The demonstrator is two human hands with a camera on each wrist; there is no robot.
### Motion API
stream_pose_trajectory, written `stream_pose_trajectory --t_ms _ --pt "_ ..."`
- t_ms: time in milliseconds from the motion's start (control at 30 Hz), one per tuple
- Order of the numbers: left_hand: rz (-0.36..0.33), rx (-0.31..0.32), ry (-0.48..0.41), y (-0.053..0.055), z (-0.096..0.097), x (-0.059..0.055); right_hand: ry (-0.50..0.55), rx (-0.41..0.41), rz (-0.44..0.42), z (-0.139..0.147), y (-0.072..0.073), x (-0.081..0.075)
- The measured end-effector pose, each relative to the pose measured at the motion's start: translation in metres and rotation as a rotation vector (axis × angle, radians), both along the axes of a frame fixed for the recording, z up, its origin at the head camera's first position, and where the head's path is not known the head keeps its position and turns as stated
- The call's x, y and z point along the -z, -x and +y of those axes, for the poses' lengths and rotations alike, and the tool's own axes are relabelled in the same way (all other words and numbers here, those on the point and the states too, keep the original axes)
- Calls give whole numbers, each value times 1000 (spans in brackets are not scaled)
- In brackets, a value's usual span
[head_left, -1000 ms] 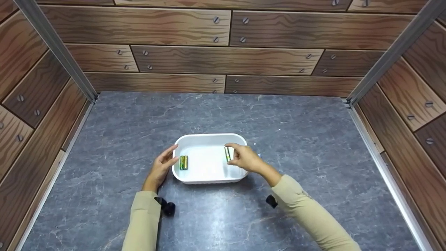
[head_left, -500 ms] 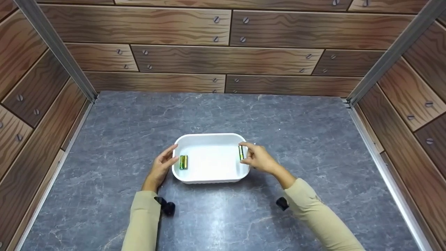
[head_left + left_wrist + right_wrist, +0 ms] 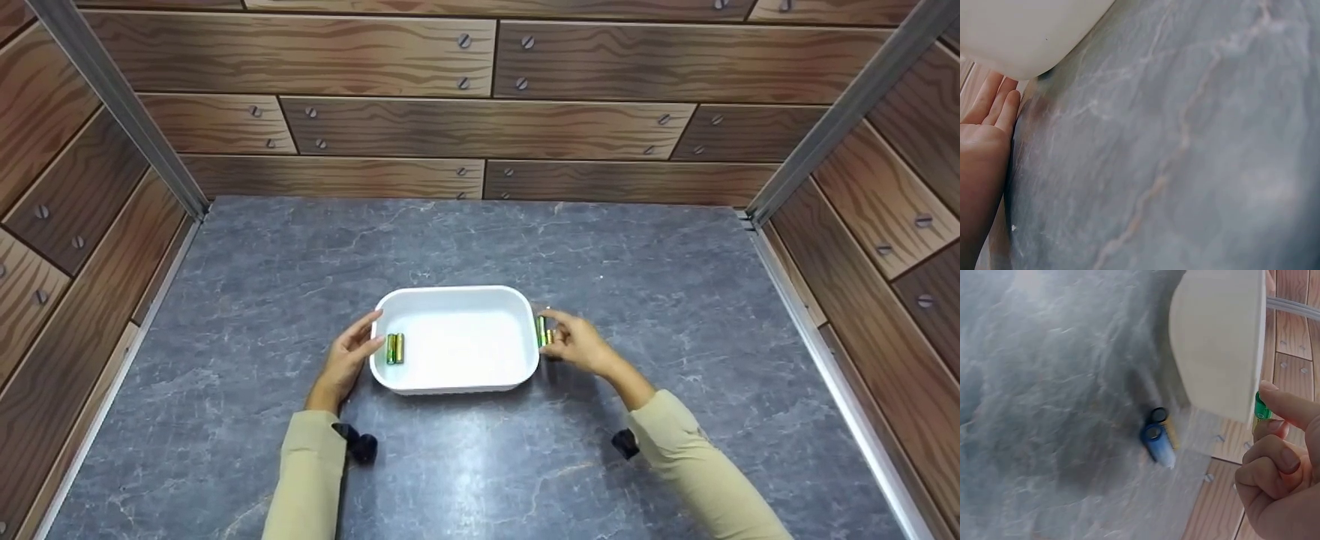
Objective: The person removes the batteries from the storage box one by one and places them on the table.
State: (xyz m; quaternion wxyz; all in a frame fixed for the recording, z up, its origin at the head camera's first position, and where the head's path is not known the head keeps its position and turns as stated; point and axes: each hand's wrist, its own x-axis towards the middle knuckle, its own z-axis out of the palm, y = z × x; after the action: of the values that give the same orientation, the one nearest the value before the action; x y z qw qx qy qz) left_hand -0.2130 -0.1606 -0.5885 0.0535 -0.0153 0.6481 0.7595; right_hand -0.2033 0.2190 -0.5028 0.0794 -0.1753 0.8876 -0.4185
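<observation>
A white tray [image 3: 457, 391] holds two green-and-gold batteries [image 3: 395, 349] side by side at its left end. My left hand [image 3: 349, 365] rests against the tray's left rim, fingers extended; in the left wrist view the fingers [image 3: 995, 101] lie straight beside the tray wall. Just outside the right rim, my right hand [image 3: 581, 345] pinches a green battery [image 3: 541, 330] between thumb and forefinger. The right wrist view shows this battery's green end [image 3: 1262, 406] at the fingertip, the other fingers curled. Below it, a blue battery [image 3: 1158, 446] and a yellow battery [image 3: 1171, 433] lie together on the table.
The grey marbled table [image 3: 465, 244] surrounds the tray. Wood-patterned panels [image 3: 480, 127] close off the back and both sides, with metal posts at the back corners. Black wrist camera mounts [image 3: 364, 448] hang under the sleeves.
My right hand has carried the green battery rightward from above the tray's interior, past the right rim. The left hand, the tray and the two batteries inside have stayed put.
</observation>
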Motion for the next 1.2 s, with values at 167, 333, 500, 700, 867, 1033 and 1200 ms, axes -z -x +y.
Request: stream_pose_trajectory --t_ms 167,333,500,700,867,1033,1200 --pt "-3 0 -5 0 -1 1 -34 45 -26 8 0 6" --pt "-4 2 -1 0 -1 1 -47 94 -54 18 1 12" --pt "1 2 -7 0 -1 2 -65 125 -66 28 2 20" --pt "5 -1 7 0 -1 1 -78 136 -88 35 3 28" --pt "5 -2 3 0 0 0 -95 138 -88 39 4 34" --pt "11 4 -2 0 0 -1 -123 149 -128 41 6 39" --pt "3 4 13 0 0 0 -155 175 -175 39 8 39"
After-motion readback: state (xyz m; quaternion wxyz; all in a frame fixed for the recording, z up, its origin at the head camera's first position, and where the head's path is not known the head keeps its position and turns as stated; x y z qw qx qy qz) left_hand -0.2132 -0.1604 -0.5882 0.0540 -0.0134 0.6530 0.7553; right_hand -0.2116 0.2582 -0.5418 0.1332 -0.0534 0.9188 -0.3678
